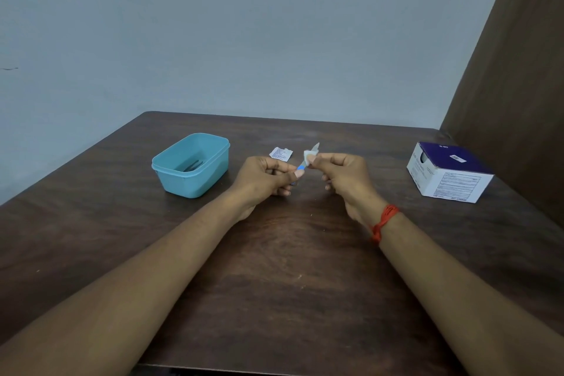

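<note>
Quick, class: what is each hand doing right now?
Left hand: grips the blue handle.
Right hand: pinches a white wipe round the blade.

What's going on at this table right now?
A person seems to be wiping a small blue-handled tool. The left hand grips its handle, while the right hand pinches a white swab round its pointed tip. A torn sachet lies on the table just behind the hands. A teal tub holding dark items sits to the left, a box to the right.
</note>
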### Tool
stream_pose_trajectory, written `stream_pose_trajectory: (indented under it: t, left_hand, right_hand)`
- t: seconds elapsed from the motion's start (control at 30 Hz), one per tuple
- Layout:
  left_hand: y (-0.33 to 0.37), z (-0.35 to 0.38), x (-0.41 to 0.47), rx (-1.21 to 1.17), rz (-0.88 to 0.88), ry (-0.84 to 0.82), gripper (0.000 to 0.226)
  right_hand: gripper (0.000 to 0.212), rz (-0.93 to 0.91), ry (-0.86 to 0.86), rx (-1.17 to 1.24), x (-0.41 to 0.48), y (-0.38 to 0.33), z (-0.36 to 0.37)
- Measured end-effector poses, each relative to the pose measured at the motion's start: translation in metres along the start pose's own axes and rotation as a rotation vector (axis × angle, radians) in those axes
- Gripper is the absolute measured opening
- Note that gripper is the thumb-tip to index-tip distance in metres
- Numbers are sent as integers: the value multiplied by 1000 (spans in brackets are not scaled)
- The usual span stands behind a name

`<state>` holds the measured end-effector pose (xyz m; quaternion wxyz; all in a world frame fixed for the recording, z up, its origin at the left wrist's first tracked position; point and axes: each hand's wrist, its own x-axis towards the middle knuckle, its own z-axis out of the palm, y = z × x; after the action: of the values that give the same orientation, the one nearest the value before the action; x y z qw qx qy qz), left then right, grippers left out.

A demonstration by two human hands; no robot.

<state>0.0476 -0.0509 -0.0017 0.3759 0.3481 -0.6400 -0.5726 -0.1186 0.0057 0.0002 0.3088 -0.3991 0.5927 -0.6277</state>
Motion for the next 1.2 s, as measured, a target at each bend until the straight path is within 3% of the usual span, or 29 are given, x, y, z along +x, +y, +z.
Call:
stream_pose_trajectory:
  t: [0.17, 0.6, 0.77, 1.0, 1.2]
  left_hand:
    - [0, 0, -1, 55, 22, -43, 13]
    - [0, -2, 1, -132, -44, -4, 21]
    - [2, -1, 0, -140, -45, 3, 20]
    - [0, 0, -2, -115, -12, -25, 14]
    - [-3, 1, 0, -22, 79, -16, 27]
  right_hand:
    - [15, -37, 82, 40, 6, -4, -8]
    - [5, -71, -10, -123, -1, 0, -3]
    - [13, -89, -51, -207, -2, 1, -1]
    - [5, -104, -68, -215, -2, 2, 0]
    - [5, -146, -82, -275, 0, 0, -3]
